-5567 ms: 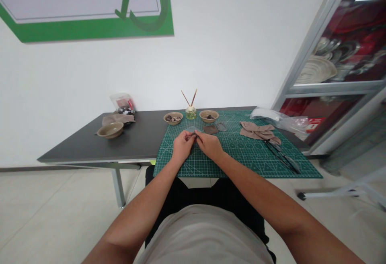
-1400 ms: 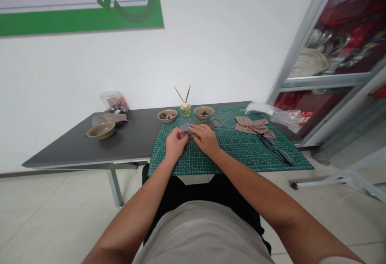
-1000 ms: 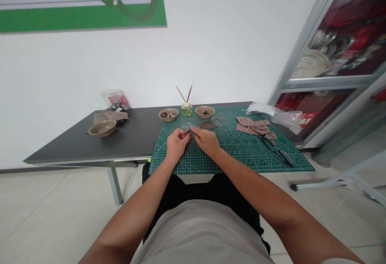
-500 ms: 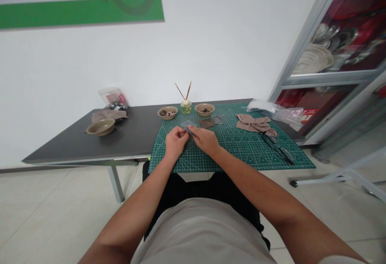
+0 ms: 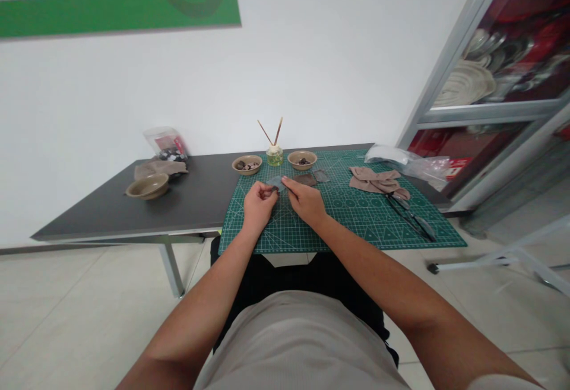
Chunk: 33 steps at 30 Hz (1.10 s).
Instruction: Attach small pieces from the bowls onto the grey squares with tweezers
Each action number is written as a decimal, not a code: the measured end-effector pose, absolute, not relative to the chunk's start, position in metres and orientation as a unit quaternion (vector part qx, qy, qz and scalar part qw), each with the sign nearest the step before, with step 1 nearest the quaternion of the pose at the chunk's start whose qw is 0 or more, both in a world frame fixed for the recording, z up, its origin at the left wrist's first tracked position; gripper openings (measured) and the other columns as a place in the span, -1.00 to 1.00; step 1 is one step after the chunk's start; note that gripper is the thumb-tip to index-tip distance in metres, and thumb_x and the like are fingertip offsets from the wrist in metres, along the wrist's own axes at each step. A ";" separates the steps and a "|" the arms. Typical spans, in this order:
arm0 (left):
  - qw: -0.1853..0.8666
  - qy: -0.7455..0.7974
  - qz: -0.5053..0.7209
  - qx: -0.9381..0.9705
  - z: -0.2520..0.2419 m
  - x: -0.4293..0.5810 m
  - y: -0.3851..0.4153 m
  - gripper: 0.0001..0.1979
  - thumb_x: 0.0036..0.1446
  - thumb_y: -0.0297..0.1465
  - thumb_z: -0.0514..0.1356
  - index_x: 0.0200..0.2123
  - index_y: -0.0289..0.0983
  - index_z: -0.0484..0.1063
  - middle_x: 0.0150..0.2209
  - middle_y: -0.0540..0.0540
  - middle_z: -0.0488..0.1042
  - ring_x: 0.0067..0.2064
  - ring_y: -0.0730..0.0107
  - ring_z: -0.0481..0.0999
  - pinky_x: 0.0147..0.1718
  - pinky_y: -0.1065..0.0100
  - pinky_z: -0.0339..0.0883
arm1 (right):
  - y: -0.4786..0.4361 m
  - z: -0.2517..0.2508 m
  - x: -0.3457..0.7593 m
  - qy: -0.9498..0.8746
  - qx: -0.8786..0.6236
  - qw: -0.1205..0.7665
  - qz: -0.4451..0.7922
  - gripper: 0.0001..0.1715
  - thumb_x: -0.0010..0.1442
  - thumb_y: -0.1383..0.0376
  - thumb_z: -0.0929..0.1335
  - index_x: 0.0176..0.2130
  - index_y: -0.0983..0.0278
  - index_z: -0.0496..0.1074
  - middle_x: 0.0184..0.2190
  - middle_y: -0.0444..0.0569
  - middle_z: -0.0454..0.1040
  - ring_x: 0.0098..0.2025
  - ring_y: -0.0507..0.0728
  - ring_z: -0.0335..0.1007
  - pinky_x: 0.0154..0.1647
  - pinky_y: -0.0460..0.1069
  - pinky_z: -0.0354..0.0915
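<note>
Both my hands meet over the green cutting mat [image 5: 356,224]. My left hand [image 5: 259,205] is closed in a pinch on a small grey mesh pouch [image 5: 276,182], which it holds just above the mat. My right hand [image 5: 304,199] is closed too, its fingertips pinching the same pouch from the right. Just beyond the hands lie a brown pouch [image 5: 305,180] and another grey pouch [image 5: 321,175] flat on the mat.
At the back stand two small bowls of stones [image 5: 246,165] [image 5: 302,159] and a reed diffuser [image 5: 274,154]. Beige cloth [image 5: 376,180], scissors [image 5: 412,218] and a plastic bag [image 5: 407,161] lie to the right. An empty bowl [image 5: 147,186] and bagged stones [image 5: 165,145] sit left.
My hands have stayed together on the grey pouch, with small finger movements. The camera has shifted a little, so the table sits slightly higher in view.
</note>
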<state>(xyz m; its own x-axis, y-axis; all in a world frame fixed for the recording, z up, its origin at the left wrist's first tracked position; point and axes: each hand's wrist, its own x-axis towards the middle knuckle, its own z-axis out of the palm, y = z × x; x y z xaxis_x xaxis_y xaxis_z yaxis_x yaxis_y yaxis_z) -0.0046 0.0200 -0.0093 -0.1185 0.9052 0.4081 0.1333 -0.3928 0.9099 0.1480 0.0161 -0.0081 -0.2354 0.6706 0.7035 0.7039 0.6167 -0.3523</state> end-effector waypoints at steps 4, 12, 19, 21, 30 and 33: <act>0.301 0.449 0.583 0.607 -0.008 -0.006 0.020 -0.89 -0.01 -0.40 0.24 -0.35 -0.27 0.43 -0.49 0.05 0.42 -0.47 0.50 0.38 -0.42 0.44 0.27 | 0.017 -0.009 0.149 -0.807 -0.403 0.431 -0.023 -0.55 0.23 0.46 0.24 0.07 0.21 0.42 0.09 -0.04 0.45 0.08 0.09 0.41 0.12 0.04 0.33; 0.371 0.419 0.582 0.590 -0.008 -0.006 0.022 -0.82 0.02 -0.43 0.20 -0.24 -0.26 0.45 -0.36 -0.03 0.54 -0.42 0.43 0.50 -0.33 0.34 0.42 | 0.019 -0.010 0.149 -0.822 -0.368 0.433 0.025 -0.55 0.17 0.49 0.24 0.02 0.24 0.43 0.01 0.01 0.49 0.06 0.11 0.41 0.12 0.06 0.31; 0.406 0.396 0.596 0.569 -0.014 -0.008 0.028 -0.72 -0.12 -0.43 0.29 -0.25 -0.27 0.45 -0.43 0.01 0.50 -0.38 0.43 0.50 -0.27 0.33 0.41 | 0.025 -0.011 0.147 -0.819 -0.349 0.453 0.043 -0.57 0.18 0.51 0.20 -0.01 0.25 0.40 -0.05 0.05 0.47 0.06 0.13 0.35 0.14 0.12 0.27; 0.405 0.400 0.590 0.573 -0.015 -0.009 0.029 -0.68 -0.16 -0.45 0.32 -0.23 -0.28 0.46 -0.48 0.03 0.48 -0.40 0.44 0.48 -0.29 0.35 0.39 | 0.026 -0.011 0.147 -0.822 -0.345 0.452 0.042 -0.61 0.21 0.49 0.20 -0.03 0.25 0.40 -0.06 0.05 0.47 0.04 0.13 0.35 0.13 0.12 0.27; 0.372 0.418 0.559 0.611 -0.011 -0.010 0.027 -0.73 -0.08 -0.50 0.24 -0.23 -0.25 0.54 -0.46 -0.01 0.53 -0.42 0.39 0.50 -0.30 0.32 0.38 | 0.026 -0.009 0.150 -0.805 -0.361 0.467 0.065 -0.81 0.29 0.31 0.26 -0.15 0.24 0.45 -0.21 0.01 0.50 -0.13 0.13 0.41 -0.05 0.04 0.32; 0.367 0.432 0.546 0.616 -0.010 -0.010 0.026 -0.74 -0.07 -0.50 0.23 -0.24 -0.26 0.55 -0.47 -0.02 0.53 -0.44 0.38 0.49 -0.33 0.32 0.37 | 0.026 -0.007 0.152 -0.795 -0.365 0.477 0.088 -0.83 0.28 0.32 0.27 -0.20 0.26 0.46 -0.26 -0.02 0.49 -0.18 0.10 0.41 -0.11 0.00 0.32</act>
